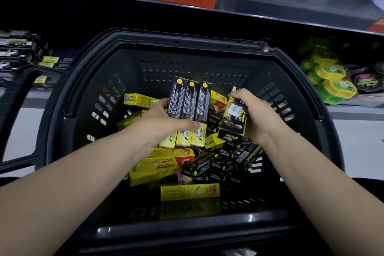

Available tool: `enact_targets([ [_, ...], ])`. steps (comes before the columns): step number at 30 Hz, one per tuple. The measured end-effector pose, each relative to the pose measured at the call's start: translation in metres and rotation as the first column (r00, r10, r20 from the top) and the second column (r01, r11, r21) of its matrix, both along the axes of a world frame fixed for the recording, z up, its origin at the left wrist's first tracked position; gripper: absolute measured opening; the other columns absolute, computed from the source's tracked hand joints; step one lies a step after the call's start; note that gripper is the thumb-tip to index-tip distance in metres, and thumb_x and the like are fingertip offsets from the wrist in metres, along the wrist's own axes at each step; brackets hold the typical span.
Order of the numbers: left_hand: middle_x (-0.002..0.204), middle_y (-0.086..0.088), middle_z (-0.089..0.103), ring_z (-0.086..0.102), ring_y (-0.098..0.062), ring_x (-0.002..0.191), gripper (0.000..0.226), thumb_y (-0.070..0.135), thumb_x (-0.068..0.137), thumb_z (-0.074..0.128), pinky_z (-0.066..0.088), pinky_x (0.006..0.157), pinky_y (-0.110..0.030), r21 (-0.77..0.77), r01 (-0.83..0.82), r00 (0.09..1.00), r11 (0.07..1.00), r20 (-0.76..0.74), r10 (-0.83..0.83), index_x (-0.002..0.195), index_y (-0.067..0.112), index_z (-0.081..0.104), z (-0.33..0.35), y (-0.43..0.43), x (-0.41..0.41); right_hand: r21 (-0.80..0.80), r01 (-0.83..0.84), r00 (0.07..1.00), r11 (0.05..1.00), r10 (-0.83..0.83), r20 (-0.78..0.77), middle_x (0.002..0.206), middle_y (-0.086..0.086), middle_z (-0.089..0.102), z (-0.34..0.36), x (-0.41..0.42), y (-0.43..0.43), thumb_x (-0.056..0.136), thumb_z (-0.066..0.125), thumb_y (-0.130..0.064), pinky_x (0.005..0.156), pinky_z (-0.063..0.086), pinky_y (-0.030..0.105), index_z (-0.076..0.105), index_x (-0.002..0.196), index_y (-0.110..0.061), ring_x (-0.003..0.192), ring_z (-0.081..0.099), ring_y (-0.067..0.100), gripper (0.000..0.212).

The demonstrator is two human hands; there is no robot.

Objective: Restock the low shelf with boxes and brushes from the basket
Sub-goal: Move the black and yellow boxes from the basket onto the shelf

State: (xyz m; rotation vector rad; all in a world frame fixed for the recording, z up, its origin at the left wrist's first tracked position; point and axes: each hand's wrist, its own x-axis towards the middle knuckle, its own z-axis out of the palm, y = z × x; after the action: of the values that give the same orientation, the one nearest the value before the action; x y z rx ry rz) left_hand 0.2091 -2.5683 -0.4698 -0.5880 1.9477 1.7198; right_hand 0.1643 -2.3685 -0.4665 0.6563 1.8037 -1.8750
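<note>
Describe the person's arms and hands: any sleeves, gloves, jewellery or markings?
The left hand and right hand are bare: no gloves, rings or watch visible. The left forearm and right forearm are uncovered as far as the frame shows; no sleeve, wristband or marking in view.

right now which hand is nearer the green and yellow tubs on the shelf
Right. The right hand is left of the tubs; the left hand is farther left.
</note>
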Motion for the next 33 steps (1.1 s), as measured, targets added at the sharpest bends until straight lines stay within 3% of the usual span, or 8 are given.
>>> enact_targets([
  [5,0.093,0.012,0.068,0.059,0.002,0.083,0.072,0.019,0.058,0.087,0.033,0.060,-0.012,0.031,0.024,0.998,0.999,-0.058,-0.022,0.121,0.025,0.052,0.005,0.012,-0.007,0.244,-0.009,0.991,0.970,0.041,-0.126,0.087,0.006,0.065,0.003,-0.005,-0.002,0.075,0.065,-0.020,0.071,0.055,0.037,0.055,0.097,-0.022,0.076,0.064,0.021,0.024],
  [9,0.087,0.016,0.066,0.058,0.013,0.062,0.066,0.020,0.060,0.086,0.036,0.044,-0.004,0.021,0.053,0.995,0.998,-0.091,-0.051,0.114,0.029,0.050,0.013,0.016,-0.016,0.369,-0.071,0.975,0.927,0.143,-0.171,0.095,0.001,0.067,0.019,-0.013,-0.011,0.079,0.057,-0.038,0.076,0.051,0.037,0.050,0.094,-0.036,0.088,0.063,0.019,0.016],
  [15,0.111,0.009,0.065,0.057,-0.008,0.098,0.094,0.028,0.055,0.088,0.031,0.085,-0.022,0.005,0.066,0.995,0.998,-0.081,-0.065,0.137,0.027,0.041,0.037,-0.017,-0.028,0.193,-0.255,0.948,0.947,0.284,-0.141,0.110,0.010,0.065,0.049,-0.026,-0.040,0.094,0.046,-0.036,0.092,0.050,0.044,0.054,0.111,-0.022,0.100,0.063,0.027,0.023],
  [17,0.106,0.010,0.067,0.057,-0.008,0.100,0.087,0.029,0.053,0.088,0.031,0.085,-0.025,0.001,0.058,0.995,0.998,-0.082,-0.058,0.130,0.028,0.047,0.047,-0.039,-0.027,0.103,-0.329,0.929,0.939,0.342,-0.142,0.108,0.011,0.065,0.058,-0.030,-0.054,0.096,0.048,-0.034,0.085,0.052,0.040,0.057,0.112,-0.020,0.091,0.061,0.027,0.023],
  [22,0.089,0.017,0.064,0.052,-0.001,0.089,0.056,0.030,0.043,0.084,0.030,0.096,-0.032,0.069,-0.061,0.995,0.996,-0.071,0.066,0.090,0.034,0.053,0.069,-0.111,-0.011,0.008,-0.380,0.916,0.925,0.377,-0.136,0.060,-0.005,0.060,0.072,-0.040,-0.113,0.089,0.058,-0.037,0.044,0.043,0.017,0.060,0.096,-0.019,0.041,0.038,0.006,0.019],
  [28,0.086,0.014,0.055,0.050,-0.014,0.087,0.040,0.026,0.063,0.082,0.041,0.072,-0.031,0.019,-0.398,0.913,0.917,-0.086,0.398,0.080,0.035,0.048,0.070,-0.214,0.013,0.030,-0.386,0.907,0.922,0.385,-0.172,0.058,-0.004,0.058,0.071,-0.063,-0.207,0.082,0.067,-0.040,0.041,0.040,0.016,0.059,0.072,-0.022,0.045,0.042,0.009,0.022],
  [31,0.106,0.006,0.061,0.054,-0.022,0.100,0.068,0.028,0.063,0.084,0.043,0.054,-0.029,-0.039,-0.586,0.808,0.809,-0.100,0.580,0.122,0.023,0.050,0.056,-0.256,0.017,0.062,-0.401,0.890,0.914,0.404,-0.209,0.054,-0.007,0.060,0.069,-0.077,-0.247,0.077,0.072,-0.040,0.046,0.048,0.019,0.059,0.080,-0.019,0.045,0.050,0.008,0.026],
  [33,0.123,0.000,0.058,0.052,-0.027,0.111,0.077,0.028,0.061,0.085,0.045,0.055,-0.032,-0.073,-0.646,0.763,0.760,-0.101,0.638,0.129,0.022,0.047,0.045,-0.276,0.012,0.081,-0.432,0.868,0.898,0.438,-0.233,0.053,-0.007,0.061,0.065,-0.087,-0.271,0.078,0.074,-0.036,0.049,0.052,0.022,0.057,0.078,-0.015,0.041,0.053,0.007,0.027],
])
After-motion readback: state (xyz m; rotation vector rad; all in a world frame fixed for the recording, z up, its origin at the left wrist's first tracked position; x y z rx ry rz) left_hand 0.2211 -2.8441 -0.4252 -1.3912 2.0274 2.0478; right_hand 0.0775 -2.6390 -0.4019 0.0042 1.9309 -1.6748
